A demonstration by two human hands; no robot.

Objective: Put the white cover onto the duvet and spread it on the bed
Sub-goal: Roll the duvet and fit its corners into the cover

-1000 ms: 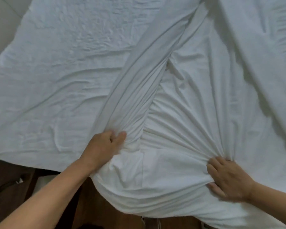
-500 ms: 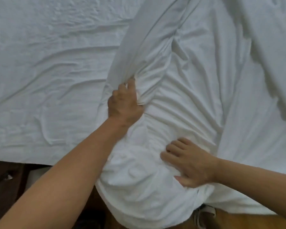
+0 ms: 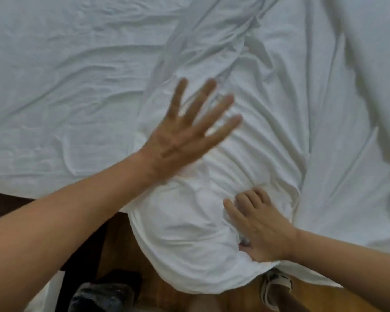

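White cover (image 3: 245,131), bunched into a rounded bulge, hangs over the near edge of the bed (image 3: 43,109) in the middle of the view, its lowest fold drooping above the wooden floor (image 3: 122,248). Whether the duvet sits inside that bulge cannot be told; only white cloth shows.

Nearest, at the bottom left, a dark blurred object (image 3: 104,293) lies on the floor, and at the bottom right a foot in a white strapped sandal (image 3: 276,289) stands just under the hanging cloth.

Just beyond, the right hand (image 3: 259,230) lies on the right side of the bulge, its fingers bent into the fabric and its thumb tucked under a fold, so it grips the cover there. Gathered pleats fan out from this grip toward the far left.

Farther in, the left hand (image 3: 182,136) is over the left part of the bulge with all fingers straight and spread wide, holding nothing; it is blurred, and whether the palm touches the cloth cannot be told.

Beyond both hands, a long twisted ridge of the cover runs toward the far edge, with looser folds spreading to the far right. On the left, the bed's wrinkled white sheet lies flat.
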